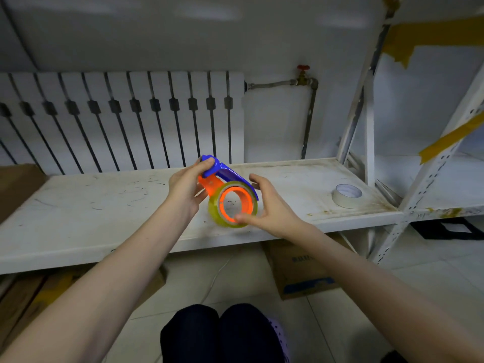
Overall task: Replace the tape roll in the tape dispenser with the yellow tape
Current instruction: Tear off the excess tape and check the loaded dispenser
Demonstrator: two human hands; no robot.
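I hold a blue and orange tape dispenser above the white shelf. My left hand grips its blue handle end. A yellow tape roll sits around the dispenser's orange hub. My right hand wraps the roll from the right, thumb on its front rim and fingers behind it. A white tape roll lies flat on the shelf at the right, apart from both hands.
A white radiator and a pipe with a red valve stand behind the shelf. A white metal rack stands at the right. Cardboard boxes sit on the floor under the shelf. My knees are at the bottom.
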